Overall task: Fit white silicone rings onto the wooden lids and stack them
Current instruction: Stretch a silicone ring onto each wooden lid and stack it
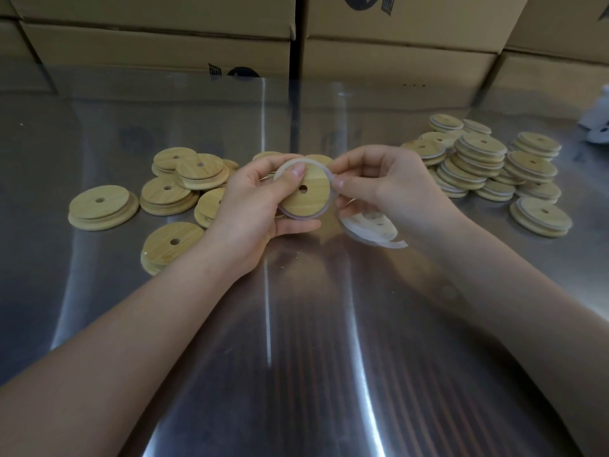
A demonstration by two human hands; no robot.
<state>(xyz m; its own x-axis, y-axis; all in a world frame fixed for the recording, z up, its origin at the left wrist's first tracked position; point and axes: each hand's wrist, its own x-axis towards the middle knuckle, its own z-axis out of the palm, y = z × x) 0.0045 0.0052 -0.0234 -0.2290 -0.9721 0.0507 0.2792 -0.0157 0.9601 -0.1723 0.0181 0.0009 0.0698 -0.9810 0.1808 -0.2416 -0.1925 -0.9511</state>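
Note:
My left hand grips a round wooden lid with a small centre hole, thumb pressed on its top edge. A white silicone ring runs round the lid's rim, and my right hand pinches it at the lid's right side. Loose white rings lie on the table just under my right hand. Bare wooden lids lie scattered to the left. Lids with white rings fitted stand in stacks to the right.
The work surface is a shiny steel table. Cardboard boxes form a wall along its far edge. A white object sits at the far right edge.

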